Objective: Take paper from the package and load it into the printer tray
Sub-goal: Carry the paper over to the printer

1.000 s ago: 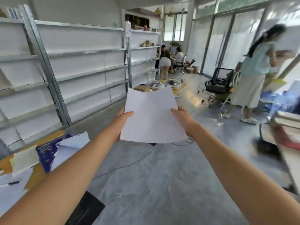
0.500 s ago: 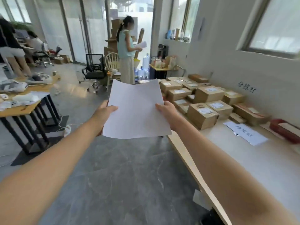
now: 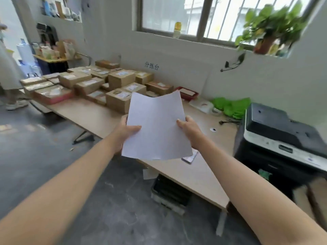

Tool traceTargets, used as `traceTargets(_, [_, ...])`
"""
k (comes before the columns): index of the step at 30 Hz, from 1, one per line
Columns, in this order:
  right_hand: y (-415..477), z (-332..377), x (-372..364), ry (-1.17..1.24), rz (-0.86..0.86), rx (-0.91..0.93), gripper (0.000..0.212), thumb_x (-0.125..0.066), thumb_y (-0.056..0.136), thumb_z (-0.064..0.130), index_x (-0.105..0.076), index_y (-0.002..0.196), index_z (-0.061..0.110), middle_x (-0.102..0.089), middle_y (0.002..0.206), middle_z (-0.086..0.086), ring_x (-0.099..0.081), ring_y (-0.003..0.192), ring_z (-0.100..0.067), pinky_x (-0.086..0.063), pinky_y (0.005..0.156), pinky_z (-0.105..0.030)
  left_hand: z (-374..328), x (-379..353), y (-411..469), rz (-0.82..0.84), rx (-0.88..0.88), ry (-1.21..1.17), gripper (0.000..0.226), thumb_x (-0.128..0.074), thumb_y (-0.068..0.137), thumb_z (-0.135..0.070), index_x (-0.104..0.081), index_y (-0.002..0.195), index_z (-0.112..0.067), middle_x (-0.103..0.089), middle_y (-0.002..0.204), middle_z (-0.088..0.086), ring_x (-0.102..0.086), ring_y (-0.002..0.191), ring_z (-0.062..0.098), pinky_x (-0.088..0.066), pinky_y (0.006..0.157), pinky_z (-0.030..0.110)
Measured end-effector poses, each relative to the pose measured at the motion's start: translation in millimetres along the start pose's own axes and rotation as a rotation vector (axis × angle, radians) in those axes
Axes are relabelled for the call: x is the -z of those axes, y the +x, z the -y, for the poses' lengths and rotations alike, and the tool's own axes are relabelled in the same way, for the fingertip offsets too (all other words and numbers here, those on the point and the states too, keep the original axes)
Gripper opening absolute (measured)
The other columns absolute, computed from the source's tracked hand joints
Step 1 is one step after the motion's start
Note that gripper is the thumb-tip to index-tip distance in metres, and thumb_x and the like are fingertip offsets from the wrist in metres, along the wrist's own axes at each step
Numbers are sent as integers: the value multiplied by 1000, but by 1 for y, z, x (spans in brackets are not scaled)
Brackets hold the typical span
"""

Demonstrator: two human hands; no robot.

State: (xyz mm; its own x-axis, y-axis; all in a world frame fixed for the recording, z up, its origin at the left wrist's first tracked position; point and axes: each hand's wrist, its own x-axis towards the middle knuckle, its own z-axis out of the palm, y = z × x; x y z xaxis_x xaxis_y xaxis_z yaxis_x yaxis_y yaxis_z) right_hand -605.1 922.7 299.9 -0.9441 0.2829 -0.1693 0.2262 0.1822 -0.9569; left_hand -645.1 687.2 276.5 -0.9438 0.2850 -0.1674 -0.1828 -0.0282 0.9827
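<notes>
Both hands are holding a stack of white paper [image 3: 156, 126] out in front of the body, over the near edge of a long wooden table [image 3: 92, 114]. The left hand [image 3: 126, 132] is pinching the paper's left edge, thumb lying on top and fingers hidden beneath. The right hand [image 3: 190, 129] is gripping the right edge the same way, thumb pressed onto the sheet. The far edge of the paper is curling up slightly between the two grips.

Beyond the grip and to its left, many taped cardboard boxes [image 3: 99, 82] are crowding the tabletop. Just behind the paper's far right corner a red tray [image 3: 187, 92] is sitting, with green cloth [image 3: 230, 106] further right. To the right of the right hand, well apart, a black and white printer [image 3: 283, 137] is standing at the table's end. Under the paper's near right corner a small flat item [image 3: 190, 157] is lying on the table, too hidden to identify. Below the grip, a dark box [image 3: 169, 193] is resting on the floor under the table.
</notes>
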Motion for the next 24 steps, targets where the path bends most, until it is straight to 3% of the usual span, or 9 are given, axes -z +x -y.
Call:
traceTargets(3, [-22,-23,67,2,-136,-7,6,-51,97,18,-50,99,12,-62,104,-12,-62,81,-26,-54,83,-45,3,-73,2,80,16,44,61,-70,84,-14,-33,131,-26,-57,111,3,-63,99,30,-57,76,47])
traceTargets(7, [-56,-53,157,30,-266,-39,6,-51,98,16,-49,100,11,-62,99,-11,-61,71,-20,-54,64,-35,15,-170,-8,184,-2,56,58,-66,87,-7,-34,135,-14,-59,111,4,-65,87,23,-54,60,34])
traceTargets(11, [-93,-91,240,40,-335,-92,28,-50,98,17,-50,123,3,-63,114,-15,-63,92,-30,-55,82,-45,40,-260,-26,265,37,-2,58,-64,87,-3,-35,137,-11,-57,127,13,-64,95,30,-55,72,39])
traceTargets(16, [-139,-142,328,77,-388,-158,16,-49,99,18,-48,110,6,-61,108,-14,-61,84,-27,-52,68,-37,74,-356,-54,341,106,31,60,-65,86,-5,-35,137,-14,-56,127,10,-63,96,28,-54,76,39])
traceTargets(21, [-165,-193,386,100,-434,-224,18,-49,99,21,-48,110,8,-61,114,-16,-62,94,-33,-54,82,-46,105,-427,-63,369,169,85,51,-63,88,-12,-38,132,-23,-58,125,6,-62,107,33,-52,91,52])
traceTargets(24, [-170,-226,403,106,-436,-282,20,-49,99,23,-49,112,7,-61,117,-17,-63,105,-38,-52,92,-52,132,-451,-66,360,222,145,47,-62,90,-17,-39,130,-25,-58,123,5,-62,107,32,-52,92,54])
